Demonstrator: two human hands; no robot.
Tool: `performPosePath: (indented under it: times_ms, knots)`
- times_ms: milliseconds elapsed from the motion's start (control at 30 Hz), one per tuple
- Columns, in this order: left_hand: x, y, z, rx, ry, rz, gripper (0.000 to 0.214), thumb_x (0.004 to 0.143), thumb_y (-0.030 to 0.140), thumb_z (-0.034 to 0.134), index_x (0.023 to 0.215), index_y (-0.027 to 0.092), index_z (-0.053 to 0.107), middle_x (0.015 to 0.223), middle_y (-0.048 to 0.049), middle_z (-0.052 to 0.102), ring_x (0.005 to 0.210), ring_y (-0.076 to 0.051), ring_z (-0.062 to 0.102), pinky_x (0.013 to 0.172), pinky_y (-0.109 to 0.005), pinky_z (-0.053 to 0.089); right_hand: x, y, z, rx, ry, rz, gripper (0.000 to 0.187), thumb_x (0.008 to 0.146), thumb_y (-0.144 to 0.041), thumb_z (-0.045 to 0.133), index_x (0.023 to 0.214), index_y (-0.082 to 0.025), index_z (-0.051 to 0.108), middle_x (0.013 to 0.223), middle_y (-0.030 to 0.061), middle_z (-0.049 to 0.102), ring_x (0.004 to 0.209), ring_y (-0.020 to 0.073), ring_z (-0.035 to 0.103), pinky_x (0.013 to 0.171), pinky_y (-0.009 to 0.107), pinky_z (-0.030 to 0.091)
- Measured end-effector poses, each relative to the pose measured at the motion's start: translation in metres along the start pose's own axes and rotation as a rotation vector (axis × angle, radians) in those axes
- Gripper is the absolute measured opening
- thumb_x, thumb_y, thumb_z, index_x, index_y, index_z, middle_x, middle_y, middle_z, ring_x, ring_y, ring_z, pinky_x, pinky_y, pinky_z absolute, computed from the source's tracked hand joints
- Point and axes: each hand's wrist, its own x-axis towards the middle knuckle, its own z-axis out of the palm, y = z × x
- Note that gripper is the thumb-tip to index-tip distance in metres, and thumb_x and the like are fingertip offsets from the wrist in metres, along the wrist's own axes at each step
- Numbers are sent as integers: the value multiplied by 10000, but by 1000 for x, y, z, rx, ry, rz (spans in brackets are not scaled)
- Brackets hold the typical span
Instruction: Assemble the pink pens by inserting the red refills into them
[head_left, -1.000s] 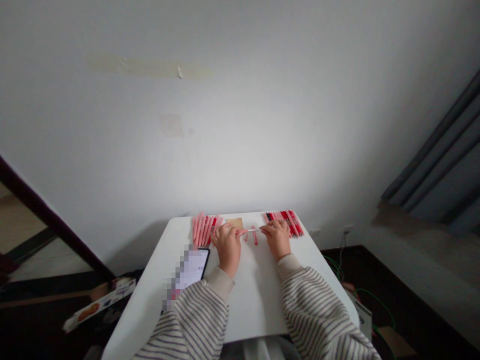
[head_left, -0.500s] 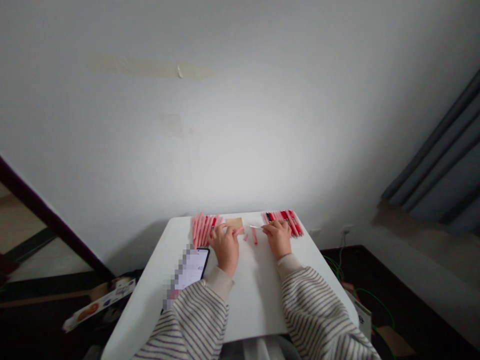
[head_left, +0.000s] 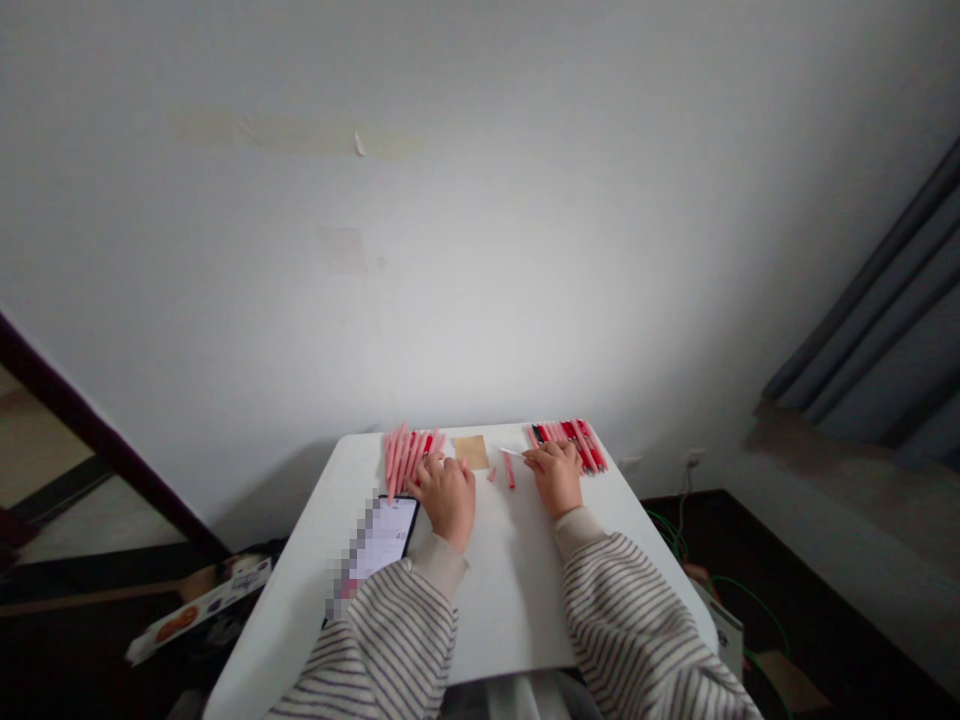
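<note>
My left hand [head_left: 448,495] rests curled on the white table [head_left: 495,590], its fingers at the near edge of a row of pink pen barrels [head_left: 405,458] at the back left. My right hand [head_left: 556,476] is closed in a pinch on a thin white pen refill [head_left: 510,453] that points left. Right behind that hand lies a second row of pink and red pens [head_left: 570,442]. Between my hands lie a short red pen piece [head_left: 510,472] and a smaller pink bit [head_left: 491,475].
A small brown card [head_left: 471,451] lies at the back middle of the table. A phone [head_left: 375,545] with a lit screen lies by my left forearm. Cardboard boxes [head_left: 199,605] sit on the floor at left, green cables [head_left: 720,585] at right. A white wall rises right behind the table.
The pink barrel and white refill were joined between both hands; my left hand drew the barrel off leftward to the left row, while my right hand kept the refill.
</note>
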Motion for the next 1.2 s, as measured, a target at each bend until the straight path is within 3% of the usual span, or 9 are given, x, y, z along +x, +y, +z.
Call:
performPosePath:
  times_ms: [300,767,1033,1200]
  knots:
    - [-2,1,-2,49,-30,7,309,852,320,421,933,155,670,1148,-150,558,1133,-320,424,952,-595,319,0,-1,0,-43,-36,-4,134,843,-285,621,901,-308,740,913,45,668,995,235,418,835,366,280]
    - [-1,3,-5,8,-31,-2,268,818,307,467,946,157,649,1145,-149,548,1152,-327,416,970,-632,301,-1,-2,0,-19,-37,3,134,832,-282,634,908,-309,741,916,43,663,999,238,411,842,376,280]
    - [0,4,-3,-202,-65,125,218,782,355,603,973,264,659,1203,-82,544,1184,-297,387,992,-528,297,-3,-7,-3,-21,-49,-62,124,811,-275,664,884,-332,747,883,34,653,983,236,412,852,378,280]
    - [0,5,1,-281,-84,136,149,789,341,609,904,287,688,1155,-50,566,1166,-267,402,1025,-519,247,-2,-9,-3,-21,-72,-84,120,797,-275,684,876,-338,749,892,31,649,989,231,418,880,381,270]
